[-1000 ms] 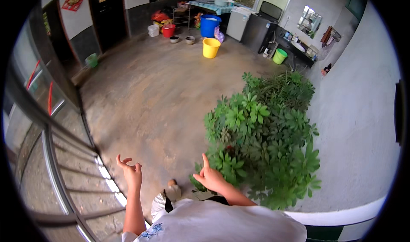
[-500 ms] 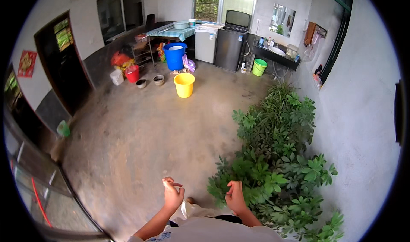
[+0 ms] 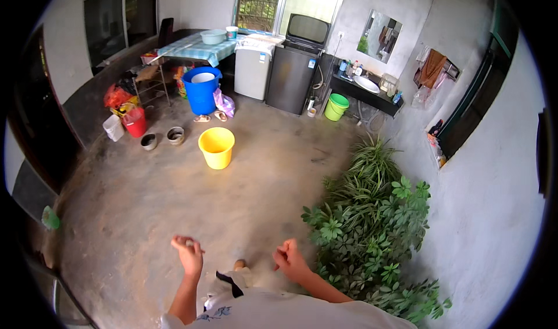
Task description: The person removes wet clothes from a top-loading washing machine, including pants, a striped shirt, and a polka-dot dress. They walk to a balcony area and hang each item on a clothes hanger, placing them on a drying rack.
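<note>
My left hand (image 3: 189, 256) is held out in front of me above the bare floor, its fingers loosely bent and apart, with nothing in them. To its right, my right hand (image 3: 292, 261) is also raised, fingers curled but slightly parted, and no object shows in it. Neither hand touches anything. Nearest to the right hand are the leafy green plants (image 3: 372, 253) along the right side. Ahead of both hands a yellow bucket (image 3: 217, 149) stands upright on the concrete floor (image 3: 151, 201); it looks empty.
Beyond stand two dark bowls (image 3: 175, 135), a red bucket (image 3: 135, 123), a blue tub (image 3: 201, 96) by a cloth-covered table (image 3: 189, 47), a grey washing machine (image 3: 292, 78) with its lid up, and a green bucket (image 3: 336, 107) below a sink (image 3: 367, 84). A wall bounds the right.
The yellow bucket and far furniture appear nearer and further left, as my view has moved forward and turned right. Both hands have shifted left in view, still empty.
</note>
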### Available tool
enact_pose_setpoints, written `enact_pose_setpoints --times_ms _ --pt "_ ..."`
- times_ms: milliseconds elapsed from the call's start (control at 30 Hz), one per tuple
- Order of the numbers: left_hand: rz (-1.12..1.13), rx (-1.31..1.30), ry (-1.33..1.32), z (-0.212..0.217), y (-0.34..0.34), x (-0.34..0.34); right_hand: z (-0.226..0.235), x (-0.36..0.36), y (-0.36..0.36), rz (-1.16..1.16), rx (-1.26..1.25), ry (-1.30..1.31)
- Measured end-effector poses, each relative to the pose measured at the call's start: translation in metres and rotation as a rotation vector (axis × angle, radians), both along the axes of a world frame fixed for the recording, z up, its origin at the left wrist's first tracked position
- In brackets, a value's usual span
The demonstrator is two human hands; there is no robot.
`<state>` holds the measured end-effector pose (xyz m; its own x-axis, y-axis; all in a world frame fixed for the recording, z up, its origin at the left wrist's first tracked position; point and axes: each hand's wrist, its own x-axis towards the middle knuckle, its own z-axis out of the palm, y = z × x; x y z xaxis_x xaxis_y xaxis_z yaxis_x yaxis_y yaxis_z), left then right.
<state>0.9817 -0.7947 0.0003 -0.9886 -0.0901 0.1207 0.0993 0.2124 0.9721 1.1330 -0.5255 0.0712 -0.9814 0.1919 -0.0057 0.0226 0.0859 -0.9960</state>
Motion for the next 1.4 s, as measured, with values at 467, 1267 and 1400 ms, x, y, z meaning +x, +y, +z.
enact_pose_setpoints --times_ms 467,1267,1400 --pt "-1.016 -0.360 0.761 0.049 0.496 -0.405 -0.015 -0.356 0.401 -0.447 0.868 0.026" --pt "-0.887 -0.227 0.485 0.108 1.019 -1.186 0.029 -1.040 0.927 -0.506 0.108 -0.071" --pt "-1.063 -0.198 0.221 0.119 1.115 -1.262 0.008 -1.136 1.030 -0.590 0.172 -0.183"
